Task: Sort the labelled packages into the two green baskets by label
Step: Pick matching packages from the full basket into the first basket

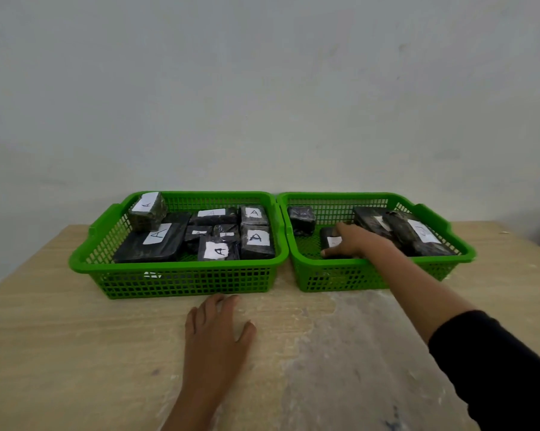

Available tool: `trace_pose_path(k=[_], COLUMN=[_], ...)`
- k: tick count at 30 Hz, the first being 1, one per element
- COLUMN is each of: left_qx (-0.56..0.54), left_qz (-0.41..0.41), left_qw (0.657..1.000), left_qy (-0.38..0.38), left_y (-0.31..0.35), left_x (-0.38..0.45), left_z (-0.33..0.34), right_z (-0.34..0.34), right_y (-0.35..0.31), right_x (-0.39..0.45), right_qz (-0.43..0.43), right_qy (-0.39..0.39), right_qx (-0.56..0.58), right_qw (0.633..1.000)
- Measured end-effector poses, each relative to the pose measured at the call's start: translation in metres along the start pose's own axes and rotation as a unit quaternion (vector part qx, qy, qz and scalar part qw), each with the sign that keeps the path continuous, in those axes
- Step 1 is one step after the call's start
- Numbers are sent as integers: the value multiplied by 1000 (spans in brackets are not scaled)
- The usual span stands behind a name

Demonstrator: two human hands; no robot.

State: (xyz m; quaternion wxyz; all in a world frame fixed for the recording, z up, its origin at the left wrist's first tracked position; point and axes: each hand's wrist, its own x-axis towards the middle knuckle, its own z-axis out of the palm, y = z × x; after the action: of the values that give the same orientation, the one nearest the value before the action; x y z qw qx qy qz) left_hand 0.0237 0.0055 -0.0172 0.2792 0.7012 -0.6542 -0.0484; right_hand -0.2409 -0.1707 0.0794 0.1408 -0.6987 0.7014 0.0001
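Note:
Two green baskets stand side by side at the table's back. The left basket (181, 278) holds several black wrapped packages with white labels marked A, such as one at the front (218, 251). The right basket (355, 276) holds a small black package at its back left (301, 219) and two long ones at the right (418, 236). My right hand (352, 242) reaches into the right basket and grips a black labelled package (330, 241) lying on its floor; its label is mostly covered. My left hand (215, 331) rests flat on the table in front of the left basket, holding nothing.
The baskets stand on a pale wooden table (75, 353) with a whitish worn patch at the front right. A plain grey wall rises right behind the baskets. The table's left edge runs diagonally at the far left.

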Motion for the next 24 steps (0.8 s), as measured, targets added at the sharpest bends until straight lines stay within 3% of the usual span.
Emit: trace_pose_path(k=[7,15,17,19,21,24], left_qx=[5,-17,-17,-19,-26,-24], left_qz=[5,-2,-6,-10,-15,-15], left_qw=[1000,1000,1000,1000,999,999], left_qy=[-2,-13,-15,-20,-27,-24], left_y=[0,4,4,5,6,6], left_x=[0,-2,-2,-1,-1,-1], left_z=[-1,-6,-6,-6,-7,-8], right_z=[-10,-17,-20,-15,-7,0], right_y=[-13,-13,-24,-38,-49,-47], right_x=[20,46,54,61,63,67], right_qz=[-38,7,-4,-53,-109,-136], right_qy=[16,57,118,154,124,75], right_qx=[-52,-54,-18,97,141,92], right_qw=[998,997,993,982,976,984])
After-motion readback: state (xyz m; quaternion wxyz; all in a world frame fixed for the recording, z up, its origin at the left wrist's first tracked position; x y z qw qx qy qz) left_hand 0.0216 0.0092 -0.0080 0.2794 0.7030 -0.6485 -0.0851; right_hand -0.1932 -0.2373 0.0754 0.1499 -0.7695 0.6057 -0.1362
